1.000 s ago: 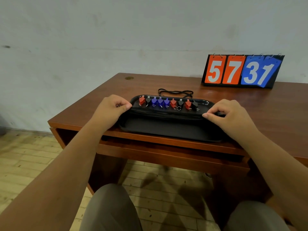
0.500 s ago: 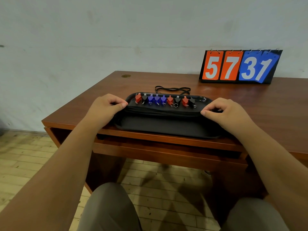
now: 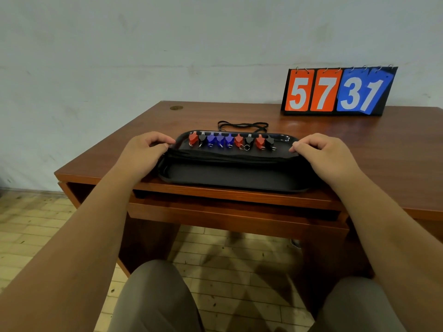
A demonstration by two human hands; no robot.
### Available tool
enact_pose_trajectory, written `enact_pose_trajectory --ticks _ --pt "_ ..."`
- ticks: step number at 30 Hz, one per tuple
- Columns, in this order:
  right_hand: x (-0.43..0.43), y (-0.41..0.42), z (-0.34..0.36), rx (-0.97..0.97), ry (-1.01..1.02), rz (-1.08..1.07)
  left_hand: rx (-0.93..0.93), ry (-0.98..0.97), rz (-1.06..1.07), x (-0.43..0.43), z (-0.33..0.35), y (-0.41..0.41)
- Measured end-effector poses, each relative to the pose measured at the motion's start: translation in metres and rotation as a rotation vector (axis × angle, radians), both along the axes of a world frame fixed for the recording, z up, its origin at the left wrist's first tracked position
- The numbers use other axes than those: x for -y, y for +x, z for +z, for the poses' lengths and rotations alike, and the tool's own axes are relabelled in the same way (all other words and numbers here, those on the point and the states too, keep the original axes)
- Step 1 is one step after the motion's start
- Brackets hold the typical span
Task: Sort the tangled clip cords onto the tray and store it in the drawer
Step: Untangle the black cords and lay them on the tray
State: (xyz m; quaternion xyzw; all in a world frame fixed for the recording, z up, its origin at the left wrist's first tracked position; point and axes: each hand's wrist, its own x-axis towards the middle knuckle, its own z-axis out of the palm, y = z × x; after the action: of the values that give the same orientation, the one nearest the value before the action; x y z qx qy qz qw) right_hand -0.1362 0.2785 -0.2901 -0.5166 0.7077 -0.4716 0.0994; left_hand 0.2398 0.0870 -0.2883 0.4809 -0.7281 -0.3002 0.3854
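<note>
My left hand (image 3: 143, 152) and right hand (image 3: 321, 154) each hold one end of the black tray (image 3: 235, 177). The fingers are curled over the rim and the thumbs are tucked against its edge, so both hands are clamped on it. The tray sits on the desk (image 3: 395, 144), a reddish-brown wooden top with a glossy grain, and its near rim lies right at the desk's near edge.

Along the far side of the tray stands a row of clips (image 3: 230, 140): red, black, three blue, red, black, red, black, each with a small metal ring. Their cords (image 3: 230, 157) lie gathered in a dark band across the tray's middle, from left to right. One black cord loop (image 3: 242, 125) rests on the wood just beyond the far rim.

Below the desk's near edge is the drawer (image 3: 235, 213), with a dark gap above its front panel, which juts slightly nearer to me than the top.

On the far right of the desk, against the wall, stands a flip scoreboard (image 3: 338, 92) reading 57 in orange and 31 in blue. A small round brass cap (image 3: 176, 107) sits in the far left corner.

The wall (image 3: 167, 44) is pale, scuffed plaster. The floor (image 3: 28, 226) is yellowish brick-pattern tile, grimy in places. My knees (image 3: 155, 298), in grey-brown trousers, sit under the desk's near side.
</note>
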Motion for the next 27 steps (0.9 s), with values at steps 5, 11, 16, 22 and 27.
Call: enact_pose_trajectory --ticks 5,11,16,22,27 --pt "-0.001 0.000 -0.001 -0.001 0.015 0.007 -0.007 0.002 -0.003 -0.001 0.000 0.000" --pt "-0.003 0.002 0.000 0.028 0.020 0.000 -0.022 -0.004 0.013 -0.005 0.001 -0.003" --pt "-0.004 0.005 0.003 0.057 0.047 -0.027 0.027 -0.013 0.012 -0.006 0.002 -0.004" --pt "-0.005 0.004 0.007 0.056 0.062 -0.023 0.107 0.030 -0.051 -0.012 0.020 -0.003" --pt "0.000 0.001 0.016 0.051 0.098 -0.016 0.319 -0.082 -0.092 -0.011 0.038 -0.013"
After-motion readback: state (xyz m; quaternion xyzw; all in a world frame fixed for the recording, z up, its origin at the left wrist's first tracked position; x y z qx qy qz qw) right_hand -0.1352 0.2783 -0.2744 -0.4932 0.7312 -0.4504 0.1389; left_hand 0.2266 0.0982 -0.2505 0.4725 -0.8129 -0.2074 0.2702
